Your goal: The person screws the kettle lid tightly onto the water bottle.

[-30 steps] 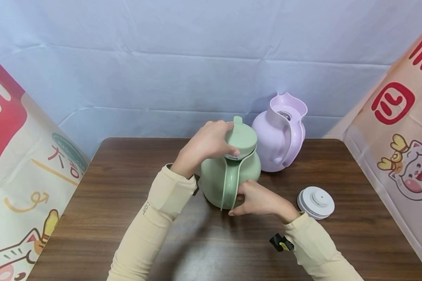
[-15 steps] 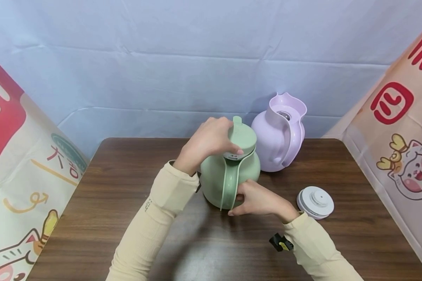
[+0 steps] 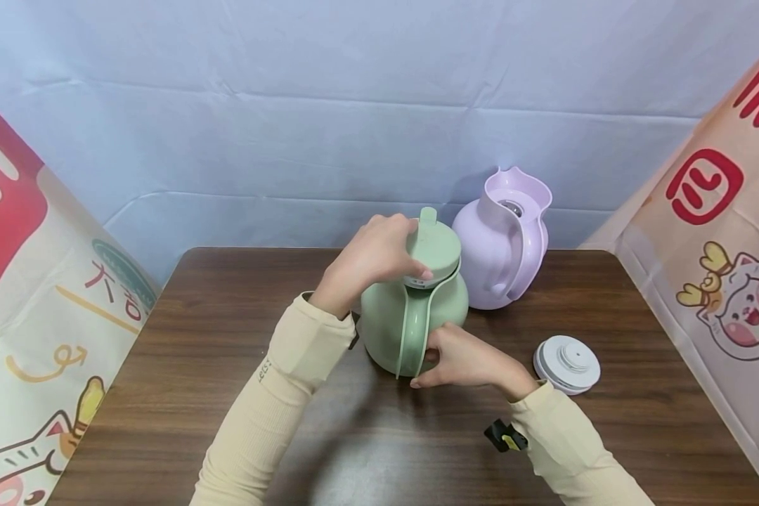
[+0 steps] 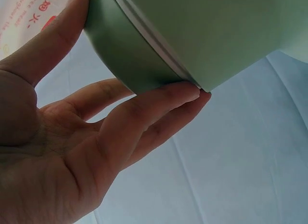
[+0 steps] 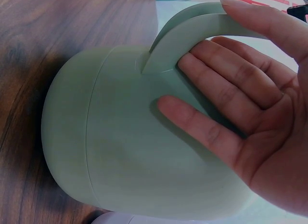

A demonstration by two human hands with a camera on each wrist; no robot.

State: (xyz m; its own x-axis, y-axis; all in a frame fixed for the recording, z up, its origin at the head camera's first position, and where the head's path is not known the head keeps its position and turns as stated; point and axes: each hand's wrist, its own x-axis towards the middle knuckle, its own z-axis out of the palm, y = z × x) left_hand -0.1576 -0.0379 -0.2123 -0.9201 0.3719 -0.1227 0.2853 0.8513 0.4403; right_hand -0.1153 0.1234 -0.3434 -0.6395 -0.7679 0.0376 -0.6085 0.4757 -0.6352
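Observation:
A green thermos jug (image 3: 382, 327) stands upright on the table, its handle (image 3: 415, 330) toward me. My left hand (image 3: 379, 249) grips the jug's green lid (image 3: 440, 246) at its side, thumb near, other fingers around the far side. In the left wrist view the fingertips reach the pale seam below the lid (image 4: 125, 46). The lid sits in the jug's mouth, a printed white band showing beneath it. Low on the handle, my right hand (image 3: 468, 358) holds on. The right wrist view has the thumb over the handle (image 5: 207, 29) and fingers tucked under it, beside the body.
Just behind the green jug, to the right, stands a lilac jug (image 3: 490, 260) with its mouth uncovered. A white round lid (image 3: 568, 364) lies on the wooden table (image 3: 240, 337) by my right forearm. Cloth walls (image 3: 291, 140) border the table at the back and sides.
My left hand has shifted slightly right on the lid, then slightly back left. My right hand and the green jug have stayed in place.

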